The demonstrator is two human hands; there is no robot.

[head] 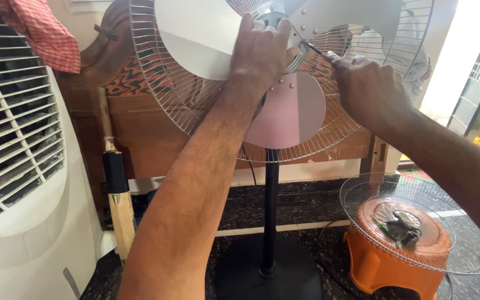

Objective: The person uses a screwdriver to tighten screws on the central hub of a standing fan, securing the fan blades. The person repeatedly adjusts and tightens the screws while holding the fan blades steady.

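Note:
A pedestal fan stands in front of me with its front grille off. Its silver metal blades (pixel 195 39) sit inside the rear wire guard (pixel 156 94). My left hand (pixel 259 47) wraps over the blade hub at the centre and holds it. My right hand (pixel 365 83) grips a thin dark tool (pixel 313 48), a screwdriver by its look, whose tip meets the hub just right of my left hand. The lower blade (pixel 290 114) hangs down below both hands.
The fan's black pole (pixel 270 205) rises from a round black base (pixel 268 275). The loose front grille (pixel 418 222) lies on an orange stool (pixel 384 272) at lower right. A white air cooler (pixel 12 150) fills the left; a cricket bat (pixel 116 194) leans on wooden furniture behind.

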